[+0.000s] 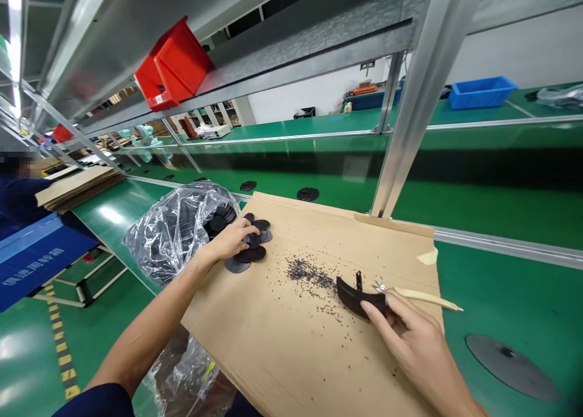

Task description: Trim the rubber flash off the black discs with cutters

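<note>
Co-worker in a navy top [20,204] stands at the far left, beside a stack of flat brown cardboard sheets [77,186] on the green surface [501,283]. Nearer, a crumpled clear plastic bag [175,235] holds round black discs, and its mouth opens toward the left hand [228,240]. The fingers [241,226] of that hand lie close together, curved over a loose pile of round black discs [250,254]; whether they grip the pile, I cannot tell. The pile sits on a wide tan cardboard sheet [291,338], strewn with dark crumbs [310,274] to the right of the hand. Further right, the right hand [410,338] pinches a curved black arc-shaped piece [353,298] at its end, the fingers [376,311] pressed on it and the piece jutting left from them. A slim pale wooden stick [423,298] extends past the hand, a small metal part [379,288] at its near end. A grey disc [510,368] lies on the surface at the far right.
</note>
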A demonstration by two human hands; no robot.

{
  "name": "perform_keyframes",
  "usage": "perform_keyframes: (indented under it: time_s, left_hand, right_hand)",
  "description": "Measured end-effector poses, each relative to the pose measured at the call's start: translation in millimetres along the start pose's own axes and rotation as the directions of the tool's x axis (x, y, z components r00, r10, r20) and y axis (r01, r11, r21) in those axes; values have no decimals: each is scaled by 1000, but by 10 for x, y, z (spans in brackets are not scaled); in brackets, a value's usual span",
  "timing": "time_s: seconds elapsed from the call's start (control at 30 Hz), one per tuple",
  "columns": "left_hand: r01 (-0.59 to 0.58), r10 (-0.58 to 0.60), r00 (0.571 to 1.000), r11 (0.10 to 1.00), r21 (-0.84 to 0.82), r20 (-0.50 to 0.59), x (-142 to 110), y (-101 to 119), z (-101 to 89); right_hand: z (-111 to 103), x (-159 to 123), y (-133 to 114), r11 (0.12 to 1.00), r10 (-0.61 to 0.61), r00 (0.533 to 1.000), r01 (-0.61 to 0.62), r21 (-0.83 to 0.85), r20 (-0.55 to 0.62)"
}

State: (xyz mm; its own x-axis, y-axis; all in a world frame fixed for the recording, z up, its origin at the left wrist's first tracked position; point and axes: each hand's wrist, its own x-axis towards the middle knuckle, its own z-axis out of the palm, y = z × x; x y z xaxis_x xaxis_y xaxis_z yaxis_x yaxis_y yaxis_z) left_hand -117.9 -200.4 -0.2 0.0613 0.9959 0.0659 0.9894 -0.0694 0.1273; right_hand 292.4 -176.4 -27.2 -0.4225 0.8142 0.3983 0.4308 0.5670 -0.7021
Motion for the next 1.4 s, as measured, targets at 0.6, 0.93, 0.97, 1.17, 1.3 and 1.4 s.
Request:
perform_keyframes:
  time_s: [0.6,0.93,0.97,1.17,1.3,1.4]
  left_hand:
    - [-483,173,859,583,-653,-482,78,1868,329]
    - [-515,201,832,625,-586,-517,-96,1928,570]
    - [-515,219,835,634,-577,-504,-88,1920,562]
    - [-538,327,837,640,-549,-439,-81,1879,559]
    - [-489,312,868,678,-549,-388,-72,1833,548]
    - [-427,241,899,660,-618,-365,-76,1815,560]
  right_hand:
    - [-36,-75,-108,873,288,927,-357,331,242]
    - [5,-135,-131,895,289,908,-369,252,303]
    - [5,-136,-135,902,284,909,-361,237,307]
    - [-20,-119,-183,939,232,931,-289,184,280]
    - [-16,-113,-170,947,213,936,-268,174,281]
    - [-11,-119,-154,932,253,933,-306,195,257]
